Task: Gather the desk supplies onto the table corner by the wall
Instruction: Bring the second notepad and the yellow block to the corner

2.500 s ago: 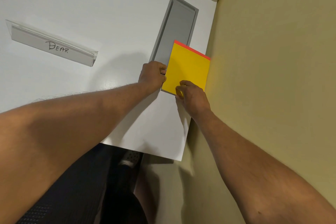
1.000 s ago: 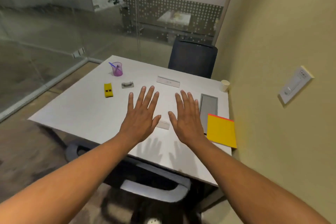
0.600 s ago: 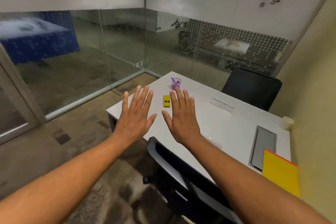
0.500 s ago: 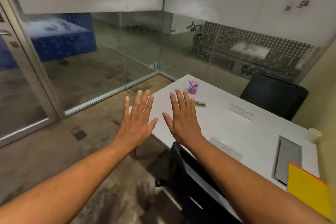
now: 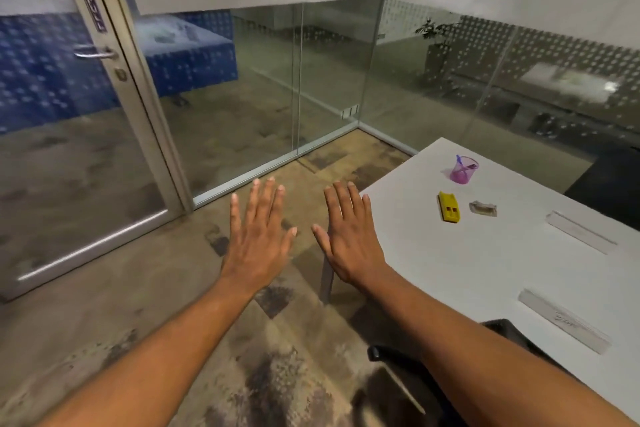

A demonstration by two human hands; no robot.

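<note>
My left hand [image 5: 258, 239] and my right hand [image 5: 348, 236] are stretched out flat, palms down, fingers spread, holding nothing, over the floor left of the white table [image 5: 467, 263]. On the table's far left part stand a purple pen cup [image 5: 463, 169] with a pen, a yellow stapler [image 5: 449, 206] and a small grey clip-like item [image 5: 483, 208]. Two clear name plates lie further right, one farther [image 5: 580, 231] and one nearer [image 5: 564, 320]. The yellow notepad is out of view.
A black chair [image 5: 415, 367] stands at the table's near edge under my right forearm. A glass door [image 5: 86, 114] with a metal handle is at left, glass walls [image 5: 329, 73] run behind the table. The floor is patchy brown carpet.
My hands let go of the yellow notepad by the wall and now hang spread and empty. The view has swung left, from the wall-side corner to the door and glass walls.
</note>
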